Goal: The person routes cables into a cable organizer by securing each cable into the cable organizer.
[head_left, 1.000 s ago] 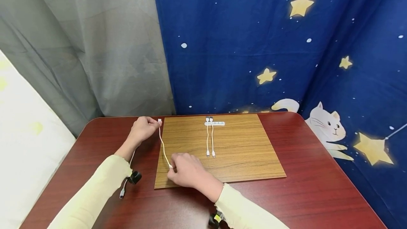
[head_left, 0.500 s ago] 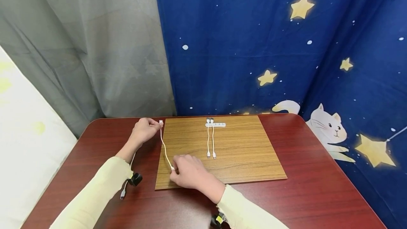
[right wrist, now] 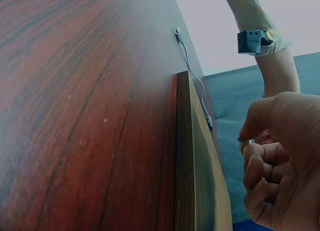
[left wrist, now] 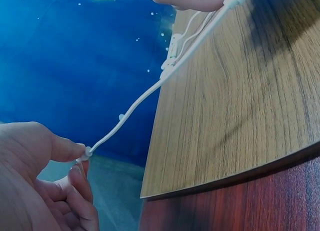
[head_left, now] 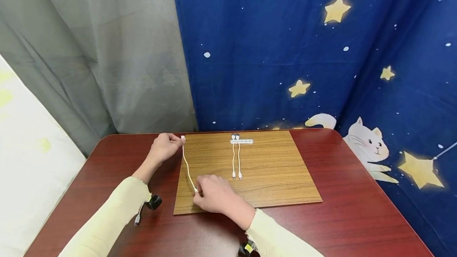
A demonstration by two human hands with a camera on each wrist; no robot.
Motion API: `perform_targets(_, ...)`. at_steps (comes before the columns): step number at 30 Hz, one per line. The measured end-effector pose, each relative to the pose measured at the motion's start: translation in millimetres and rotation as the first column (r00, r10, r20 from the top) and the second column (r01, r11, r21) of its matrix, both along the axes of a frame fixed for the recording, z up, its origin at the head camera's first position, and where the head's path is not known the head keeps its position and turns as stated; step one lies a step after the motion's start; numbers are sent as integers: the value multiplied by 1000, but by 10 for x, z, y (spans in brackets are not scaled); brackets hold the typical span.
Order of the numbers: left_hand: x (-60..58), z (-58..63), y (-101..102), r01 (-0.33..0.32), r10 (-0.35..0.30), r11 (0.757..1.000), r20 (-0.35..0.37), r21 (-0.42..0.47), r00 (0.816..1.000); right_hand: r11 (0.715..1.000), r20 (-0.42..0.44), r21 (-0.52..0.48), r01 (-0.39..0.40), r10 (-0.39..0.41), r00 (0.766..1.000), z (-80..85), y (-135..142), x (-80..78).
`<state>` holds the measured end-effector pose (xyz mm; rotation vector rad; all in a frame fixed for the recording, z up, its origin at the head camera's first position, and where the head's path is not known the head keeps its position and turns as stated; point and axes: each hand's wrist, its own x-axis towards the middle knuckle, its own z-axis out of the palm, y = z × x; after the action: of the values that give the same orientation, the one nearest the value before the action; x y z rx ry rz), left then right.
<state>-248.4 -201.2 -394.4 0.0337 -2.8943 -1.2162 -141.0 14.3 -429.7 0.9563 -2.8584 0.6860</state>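
Observation:
A short white USB cable is stretched between both hands over the left part of the wooden board. Its far plug is pinched between thumb and fingertips of my left hand, by the board's far left corner. My right hand pinches the near plug above the board's front left area. In the left wrist view the cable runs slightly slack from one hand to the other. Two more white cables lie side by side on the board, their far ends at a white cable clip strip.
Another cable lies on the dark red table left of the board, partly hidden by my left arm in the head view; its plug shows. Behind the table hang grey and blue curtains. A wrist camera sits on my left sleeve.
Both hands have shifted slightly to the right, carrying the stretched cable with them. The two cables on the board stay where they were.

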Motion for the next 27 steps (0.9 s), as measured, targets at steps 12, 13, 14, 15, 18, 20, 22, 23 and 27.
perform_targets(12,-39,-23,84,22,-22,999,-9,34,1000,1000,1,10,13,-13,1000,-27,97,-19)
perform_targets(13,-40,-22,93,23,-23,999,-6,39,1000,1000,-1,11,12,-12,1000,-23,106,-18)
perform_targets(14,-42,-22,103,23,-23,999,-3,43,1000,1000,-5,12,10,-10,1000,-20,115,-18)
perform_targets(15,-44,-22,113,23,-23,999,-2,47,1000,1000,-7,14,10,-10,1000,-15,122,-17)
perform_targets(18,-53,-17,148,22,-22,998,4,56,1000,1000,-17,19,15,-14,1000,-4,140,-15)
perform_targets(20,-53,-9,168,24,-25,998,2,61,1000,1000,-20,23,18,-17,1000,-1,150,-16)
perform_targets(22,-51,-3,186,26,-26,998,-1,66,1000,999,-21,29,23,-23,1000,-3,159,-18)
perform_targets(23,-50,-2,192,25,-25,997,-3,66,1000,999,-20,31,25,-24,1000,-5,165,-19)
perform_targets(27,-51,1,219,21,-21,997,-3,72,1000,999,-25,33,28,-27,999,-8,185,-24)
